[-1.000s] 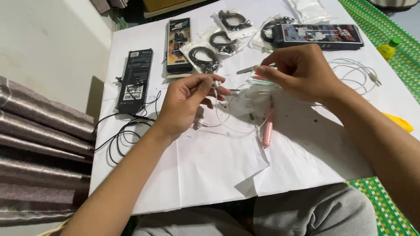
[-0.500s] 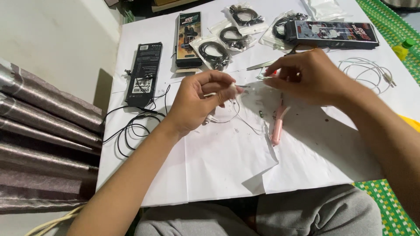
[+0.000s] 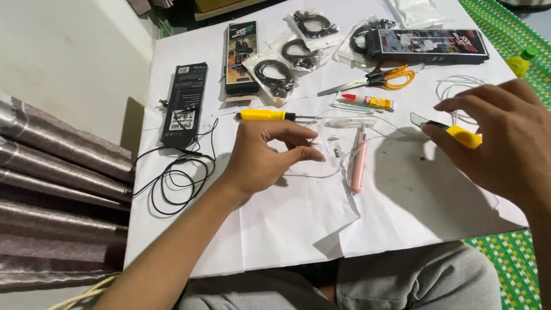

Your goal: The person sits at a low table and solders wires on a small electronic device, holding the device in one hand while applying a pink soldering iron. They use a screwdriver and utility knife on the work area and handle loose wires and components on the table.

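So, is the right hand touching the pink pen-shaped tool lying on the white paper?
Apart. The head view shows the right hand raised with a yellow utility knife, bare paper between it and the pink pen-shaped tool.

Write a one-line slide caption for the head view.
Left hand pinches a thin white wire over white paper while the right hand holds a yellow utility knife.

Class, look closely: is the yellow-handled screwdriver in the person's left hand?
No: the yellow-handled screwdriver lies on the white paper just above the left hand, untouched.
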